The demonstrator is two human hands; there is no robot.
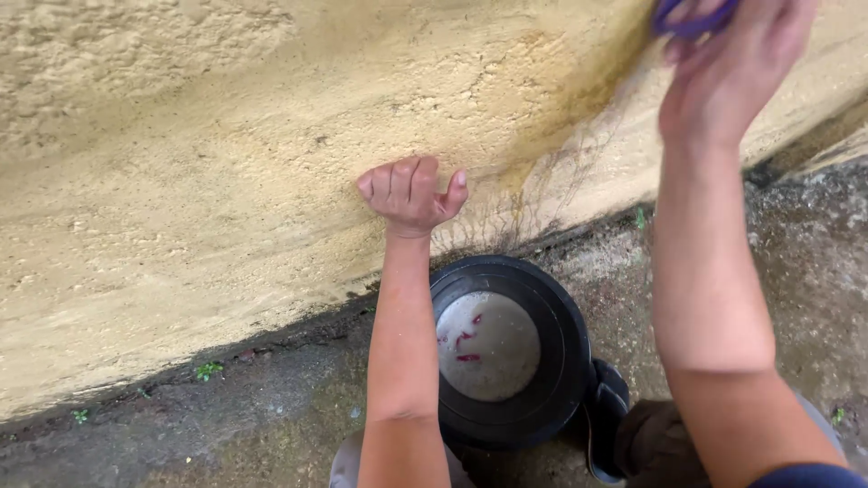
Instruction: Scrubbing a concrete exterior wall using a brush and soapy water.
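My left hand (411, 192) is a loose fist resting against the rough yellow wall (208, 154), fingers curled with nothing in them. My right hand (732, 63) is raised at the top right, pressed to the wall and gripping a purple object (692, 20), mostly cut off by the frame's top edge. Under it the wall looks darker and wet (579, 90), with thin drip lines running down. A black bucket (551, 303) stands on the ground between my arms, holding cloudy whitish water (488, 348) with small red bits in it.
The wall meets a dark, damp concrete ground (226, 416) along a slanting line with small green weeds (208, 369). My dark shoe (608, 416) and knee show beside the bucket at the bottom.
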